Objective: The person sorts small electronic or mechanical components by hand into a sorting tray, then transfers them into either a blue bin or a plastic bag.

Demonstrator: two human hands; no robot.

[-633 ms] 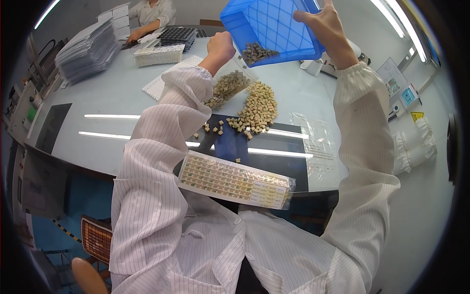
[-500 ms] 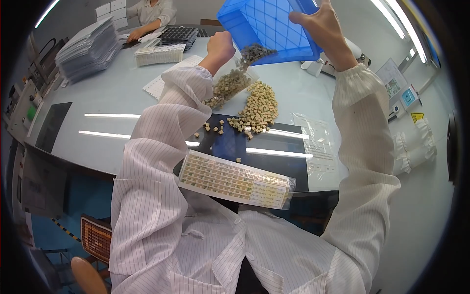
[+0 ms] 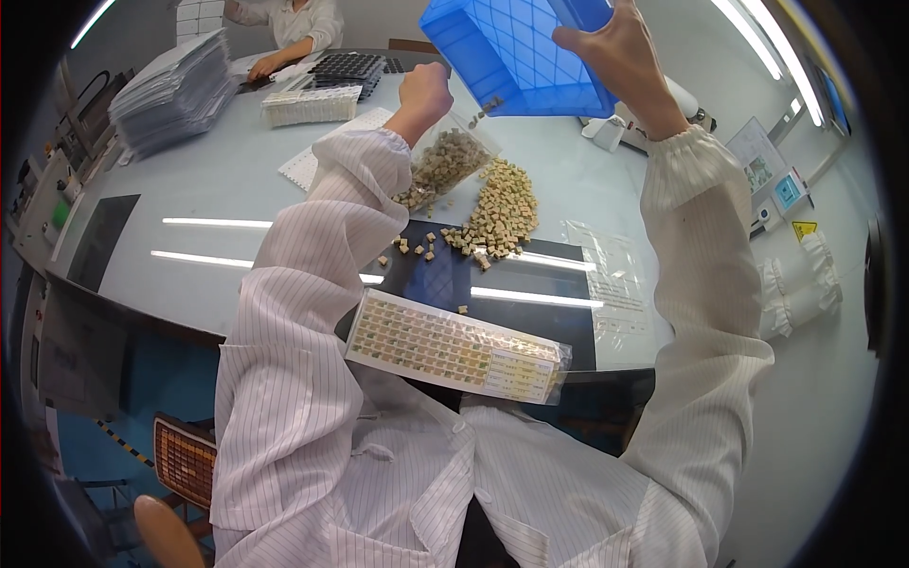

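My right hand grips the rim of a blue plastic bin, tipped with its mouth down to the left. A few small grey cubes are at its lower lip, over a clear plastic bag. My left hand is closed on the bag's upper edge. Inside the bag lies a heap of greyish-brown cubes. Just right of the bag, a pile of beige cubes rests on the table. Several loose cubes lie in front of it. Nearest me is a printed sheet in a clear sleeve.
On the glossy table are a dark mat, a clear plastic sheet and a white perforated board. Farther back stand a tall stack of sleeves, black trays and a co-worker.
The stream of grey cubes pouring from the bin has thinned to a few, and the bin's inside looks nearly bare. The heap in the bag has grown. Both hands keep about the same place.
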